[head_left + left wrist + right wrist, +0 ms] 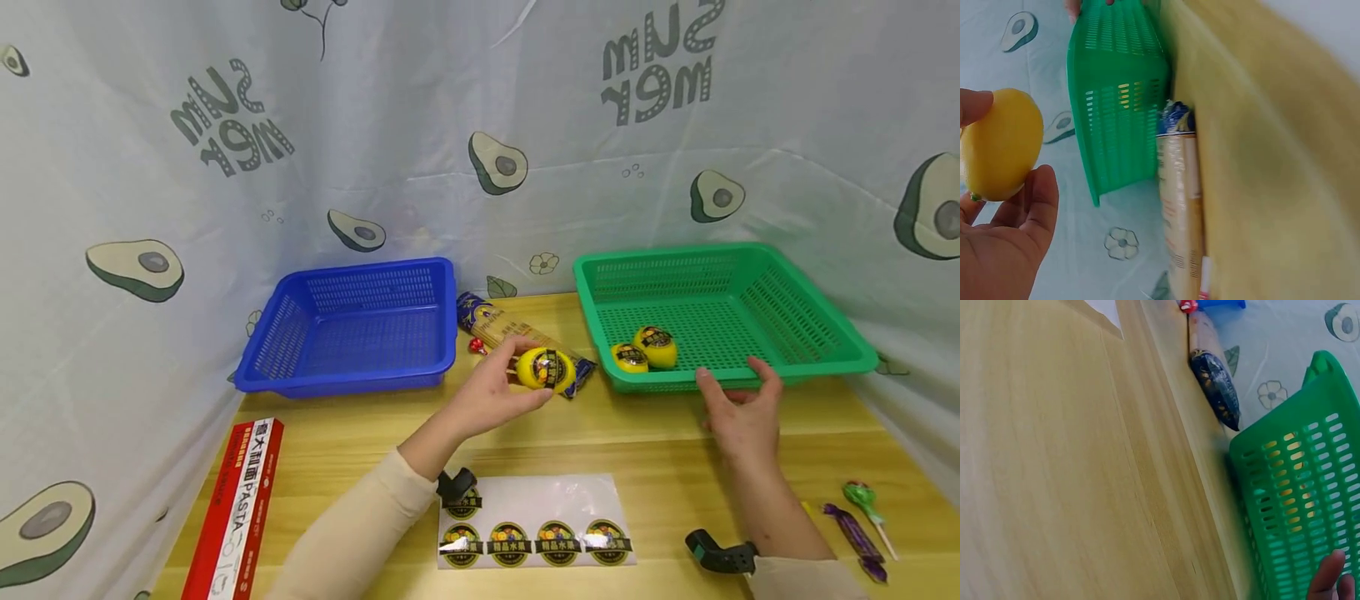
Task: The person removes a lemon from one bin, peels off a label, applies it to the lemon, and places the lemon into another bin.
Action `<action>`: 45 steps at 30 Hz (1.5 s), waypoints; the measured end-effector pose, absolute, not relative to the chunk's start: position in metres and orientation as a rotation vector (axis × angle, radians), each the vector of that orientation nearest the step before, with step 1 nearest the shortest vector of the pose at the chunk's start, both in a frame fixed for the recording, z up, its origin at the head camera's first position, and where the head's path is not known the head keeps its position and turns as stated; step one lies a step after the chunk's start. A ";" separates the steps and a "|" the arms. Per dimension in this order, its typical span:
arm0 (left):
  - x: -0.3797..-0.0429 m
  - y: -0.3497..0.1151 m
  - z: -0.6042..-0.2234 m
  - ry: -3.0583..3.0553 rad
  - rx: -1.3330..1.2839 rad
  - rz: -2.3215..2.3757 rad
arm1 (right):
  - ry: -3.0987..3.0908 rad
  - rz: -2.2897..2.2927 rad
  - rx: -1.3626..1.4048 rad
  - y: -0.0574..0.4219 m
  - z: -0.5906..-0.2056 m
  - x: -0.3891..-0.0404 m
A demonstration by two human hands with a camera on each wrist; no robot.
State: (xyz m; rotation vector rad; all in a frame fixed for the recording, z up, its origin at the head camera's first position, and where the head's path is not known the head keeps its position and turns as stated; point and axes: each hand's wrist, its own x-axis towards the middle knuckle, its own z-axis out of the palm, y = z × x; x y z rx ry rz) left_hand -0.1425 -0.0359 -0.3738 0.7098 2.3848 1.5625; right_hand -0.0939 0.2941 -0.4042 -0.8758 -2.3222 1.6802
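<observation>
My left hand [498, 387] holds a lemon [545, 369] between thumb and fingers, raised over the table. A round black-and-gold sticker faces up on it in the head view; the left wrist view shows the lemon's plain yellow side. My right hand [746, 417] is at the front rim of the green basket [817, 367], thumb and forefinger spread at the edge and other fingers below it. Fingers [1327, 575] show against the basket's slotted wall in the right wrist view. Two stickered lemons [657, 348] lie in the basket's front left corner.
A blue basket [345, 385] stands at the back left. Between the baskets lie a pasta packet [513, 327] and a red candy [477, 345]. Nearer are a sticker sheet [540, 496], a red pasta box [234, 508], a lollipop [862, 498] and a purple-wrapped candy [853, 533].
</observation>
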 end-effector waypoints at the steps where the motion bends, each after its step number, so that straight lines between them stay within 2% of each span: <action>1: -0.150 -0.028 -0.369 2.427 0.765 1.500 | -2.316 1.688 -0.877 0.295 -0.404 -0.094; 7: -0.196 0.017 -0.342 2.650 1.105 1.063 | -2.275 1.694 -0.879 0.294 -0.404 -0.095; 14: -0.238 0.058 -0.343 2.669 1.300 0.791 | -2.293 1.672 -0.855 0.293 -0.406 -0.093; 26: -0.266 0.091 -0.362 2.739 1.194 0.768 | -2.331 1.701 -0.823 0.293 -0.406 -0.091; 34: -0.269 0.100 -0.363 2.823 1.028 0.605 | -2.336 1.681 -0.821 0.294 -0.403 -0.089; 45: -0.269 0.108 -0.370 2.833 0.957 0.496 | -2.320 1.689 -0.813 0.294 -0.407 -0.089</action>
